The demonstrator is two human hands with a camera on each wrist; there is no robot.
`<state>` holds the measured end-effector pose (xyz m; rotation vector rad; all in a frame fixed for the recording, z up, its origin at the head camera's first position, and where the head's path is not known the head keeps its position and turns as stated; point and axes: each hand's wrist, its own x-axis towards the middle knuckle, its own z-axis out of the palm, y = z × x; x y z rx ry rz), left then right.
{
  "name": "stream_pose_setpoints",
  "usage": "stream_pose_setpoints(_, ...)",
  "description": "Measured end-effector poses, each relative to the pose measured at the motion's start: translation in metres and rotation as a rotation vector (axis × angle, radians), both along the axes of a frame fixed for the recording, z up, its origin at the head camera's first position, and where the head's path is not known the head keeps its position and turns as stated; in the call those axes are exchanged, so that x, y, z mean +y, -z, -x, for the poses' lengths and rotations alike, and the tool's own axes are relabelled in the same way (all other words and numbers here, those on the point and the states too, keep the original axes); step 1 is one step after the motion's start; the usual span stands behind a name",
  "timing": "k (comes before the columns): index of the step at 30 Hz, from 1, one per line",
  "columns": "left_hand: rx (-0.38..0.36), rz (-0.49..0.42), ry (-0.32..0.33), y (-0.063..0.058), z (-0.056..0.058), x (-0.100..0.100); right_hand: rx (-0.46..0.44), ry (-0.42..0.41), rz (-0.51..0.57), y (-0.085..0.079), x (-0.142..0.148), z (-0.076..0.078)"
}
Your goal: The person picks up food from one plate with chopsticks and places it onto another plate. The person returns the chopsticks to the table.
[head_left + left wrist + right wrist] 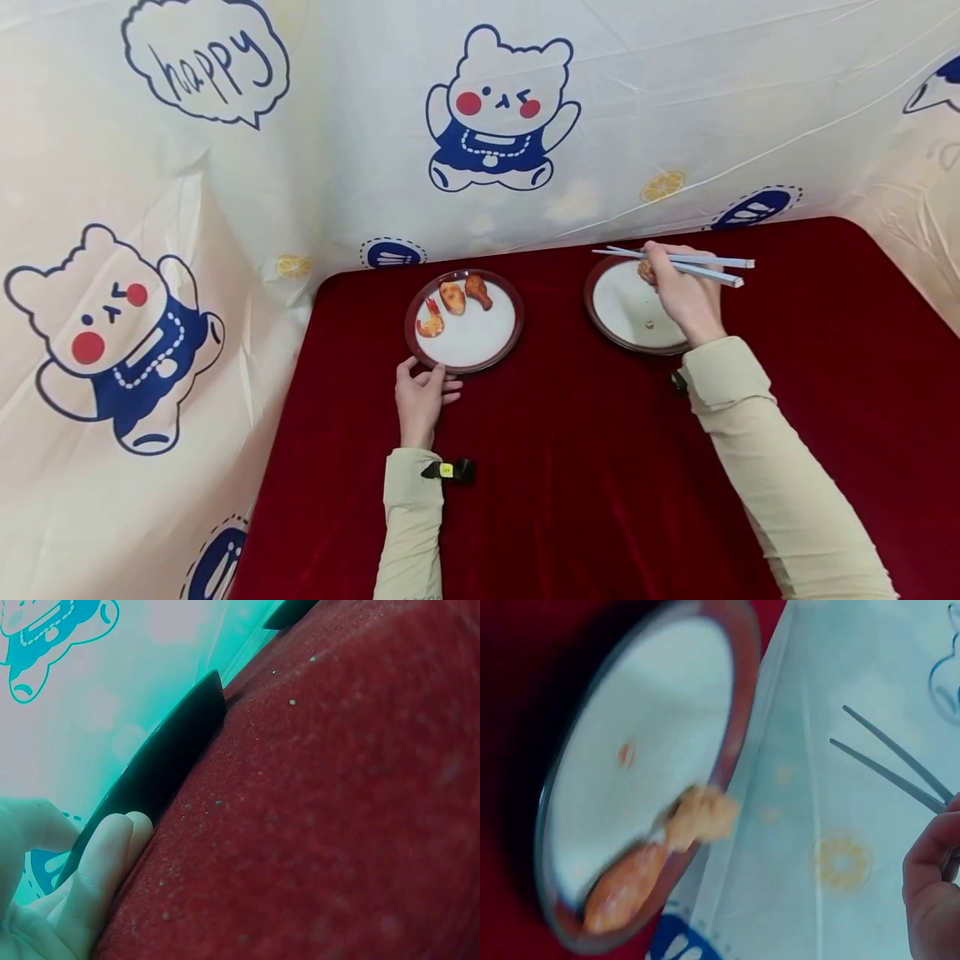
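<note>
My left hand (420, 400) pinches the near rim of the left brown-rimmed plate (497, 357), its thumb and fingers on either side of the edge. On that plate lie a shrimp (431, 320), a golden-brown piece (452, 297) and a drumstick (477, 292). In my right hand (686, 292) is a pair of light blue chopsticks (708, 265), tips parted and pointing left, nothing between them. Below it sits the right brown-rimmed plate (611, 321). In the right wrist view it bears a tan crumbly food piece (701, 815) and an orange-brown one (626, 889).
A dark red cloth (555, 467) covers the table. Behind and at the sides hangs a white curtain (360, 150) printed with bears. The two plates stand apart, side by side near the table's far edge. A small brown speck (650, 325) shows on the right plate.
</note>
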<state>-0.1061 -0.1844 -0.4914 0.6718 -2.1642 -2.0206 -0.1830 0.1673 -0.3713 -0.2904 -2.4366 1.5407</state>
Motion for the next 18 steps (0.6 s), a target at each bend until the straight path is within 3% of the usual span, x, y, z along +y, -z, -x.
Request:
stream_pose_setpoints(8, -0.009, 0.003, 0.008, 0.001, 0.0, -0.001, -0.08, 0.03, -0.151, 0.002, 0.04, 0.001)
stream_pose_setpoints(18, -0.012, -0.002, 0.005, -0.001, -0.001, -0.001, -0.134, -0.027, -0.222, 0.001, 0.064, -0.004)
